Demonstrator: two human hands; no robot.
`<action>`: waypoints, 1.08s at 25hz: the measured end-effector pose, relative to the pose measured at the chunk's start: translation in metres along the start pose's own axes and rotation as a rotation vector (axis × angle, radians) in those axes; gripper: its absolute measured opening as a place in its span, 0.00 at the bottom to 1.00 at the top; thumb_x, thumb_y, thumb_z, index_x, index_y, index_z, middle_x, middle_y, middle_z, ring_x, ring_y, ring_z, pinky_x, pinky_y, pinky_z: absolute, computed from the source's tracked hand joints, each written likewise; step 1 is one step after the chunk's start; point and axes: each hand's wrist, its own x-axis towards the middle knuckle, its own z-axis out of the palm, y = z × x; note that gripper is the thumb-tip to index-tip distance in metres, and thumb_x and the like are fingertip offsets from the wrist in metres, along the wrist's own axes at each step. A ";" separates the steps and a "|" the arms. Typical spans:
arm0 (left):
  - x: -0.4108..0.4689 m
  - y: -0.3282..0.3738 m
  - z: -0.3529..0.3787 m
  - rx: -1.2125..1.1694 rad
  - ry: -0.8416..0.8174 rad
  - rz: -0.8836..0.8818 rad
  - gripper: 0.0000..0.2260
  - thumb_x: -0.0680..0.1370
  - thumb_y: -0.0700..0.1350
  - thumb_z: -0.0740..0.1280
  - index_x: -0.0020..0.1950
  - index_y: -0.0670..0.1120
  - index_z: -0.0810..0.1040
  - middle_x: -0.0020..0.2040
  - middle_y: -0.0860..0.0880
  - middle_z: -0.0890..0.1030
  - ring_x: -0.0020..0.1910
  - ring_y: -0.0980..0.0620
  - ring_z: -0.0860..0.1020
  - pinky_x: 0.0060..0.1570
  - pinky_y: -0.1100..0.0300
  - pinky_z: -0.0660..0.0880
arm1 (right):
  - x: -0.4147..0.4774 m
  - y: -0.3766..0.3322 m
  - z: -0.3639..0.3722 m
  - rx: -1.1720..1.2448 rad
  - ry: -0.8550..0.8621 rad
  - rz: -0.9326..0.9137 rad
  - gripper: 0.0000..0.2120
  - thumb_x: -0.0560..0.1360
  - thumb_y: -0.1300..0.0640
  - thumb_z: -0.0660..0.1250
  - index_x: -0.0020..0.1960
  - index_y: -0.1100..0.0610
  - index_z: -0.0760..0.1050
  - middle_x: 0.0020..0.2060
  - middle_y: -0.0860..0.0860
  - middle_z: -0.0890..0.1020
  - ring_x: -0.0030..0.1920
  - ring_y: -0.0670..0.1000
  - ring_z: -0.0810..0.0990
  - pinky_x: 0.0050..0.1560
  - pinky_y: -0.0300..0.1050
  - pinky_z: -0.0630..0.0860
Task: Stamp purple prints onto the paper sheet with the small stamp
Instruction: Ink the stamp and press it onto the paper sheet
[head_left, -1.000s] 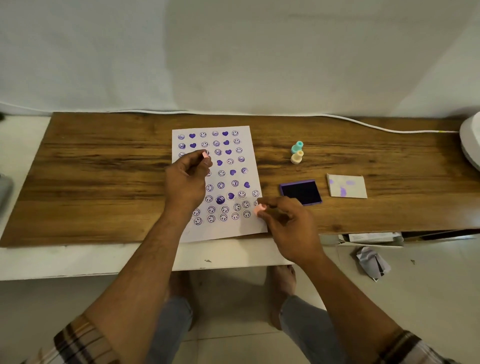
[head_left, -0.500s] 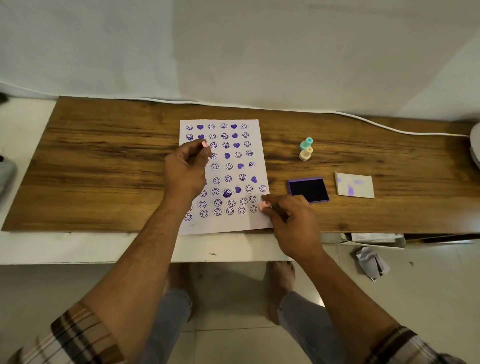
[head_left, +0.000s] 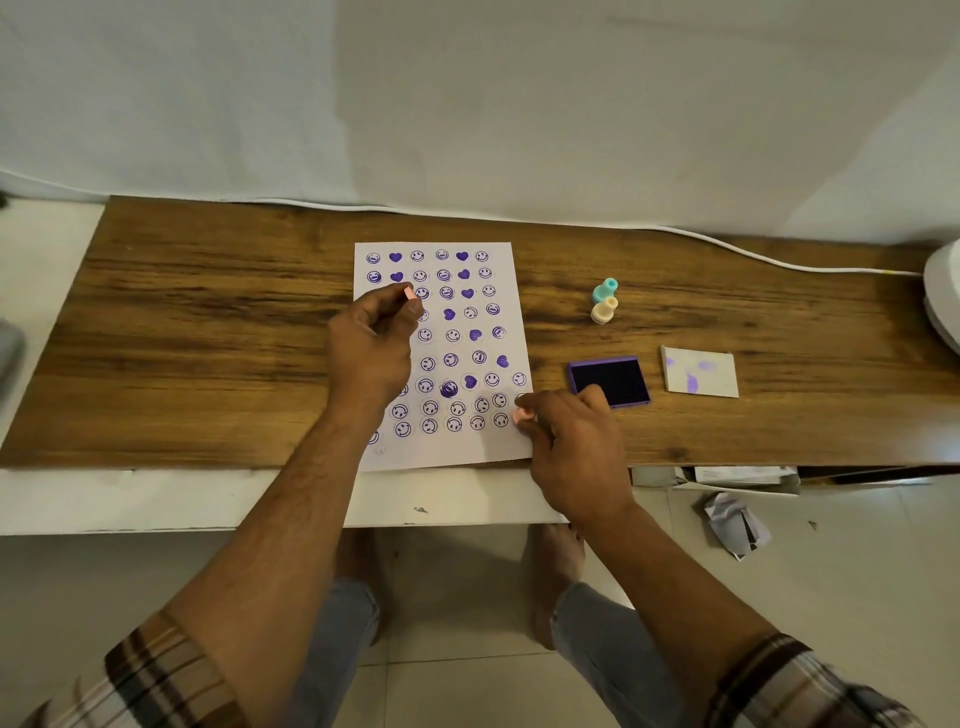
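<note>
A white paper sheet (head_left: 498, 441) lies on the wooden board, covered with rows of purple smiley and heart prints. My right hand (head_left: 571, 447) pinches a small pink stamp (head_left: 521, 415) at the sheet's lower right edge, its face down on or just above the paper. My left hand (head_left: 371, 343) rests on the sheet's left side, fingers closed around a second small pink stamp (head_left: 410, 293). A purple ink pad (head_left: 609, 382) sits open just right of the sheet, behind my right hand.
A teal stamp (head_left: 605, 290) and a cream stamp (head_left: 603, 310) stand together right of the sheet. A white lid or card (head_left: 700, 371) with purple smudges lies beyond the pad. The wooden board (head_left: 208, 338) rests on a white ledge. Crumpled paper (head_left: 735, 522) lies on the floor.
The camera view shifted slightly. My right hand stays at the sheet's lower right edge with the pink stamp, moved a little down the column. The left hand keeps its place.
</note>
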 end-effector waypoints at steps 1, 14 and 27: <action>-0.002 0.001 0.001 -0.002 -0.006 -0.003 0.11 0.80 0.40 0.72 0.62 0.40 0.84 0.53 0.42 0.87 0.52 0.51 0.85 0.54 0.60 0.81 | 0.000 -0.001 -0.001 -0.008 -0.016 -0.005 0.13 0.76 0.56 0.78 0.59 0.54 0.83 0.52 0.50 0.88 0.50 0.51 0.74 0.41 0.42 0.73; -0.028 0.001 0.040 0.082 -0.303 -0.066 0.14 0.77 0.40 0.76 0.62 0.50 0.86 0.54 0.55 0.88 0.54 0.61 0.85 0.58 0.63 0.80 | 0.050 -0.024 -0.034 1.079 0.258 0.891 0.12 0.74 0.55 0.78 0.56 0.46 0.85 0.51 0.42 0.89 0.57 0.46 0.86 0.57 0.48 0.84; -0.038 -0.002 0.060 0.020 -0.401 -0.105 0.12 0.75 0.40 0.77 0.58 0.48 0.87 0.53 0.50 0.89 0.53 0.50 0.87 0.61 0.47 0.82 | 0.052 -0.003 -0.037 1.077 0.102 0.681 0.12 0.75 0.58 0.77 0.54 0.43 0.85 0.52 0.41 0.89 0.57 0.41 0.85 0.54 0.40 0.82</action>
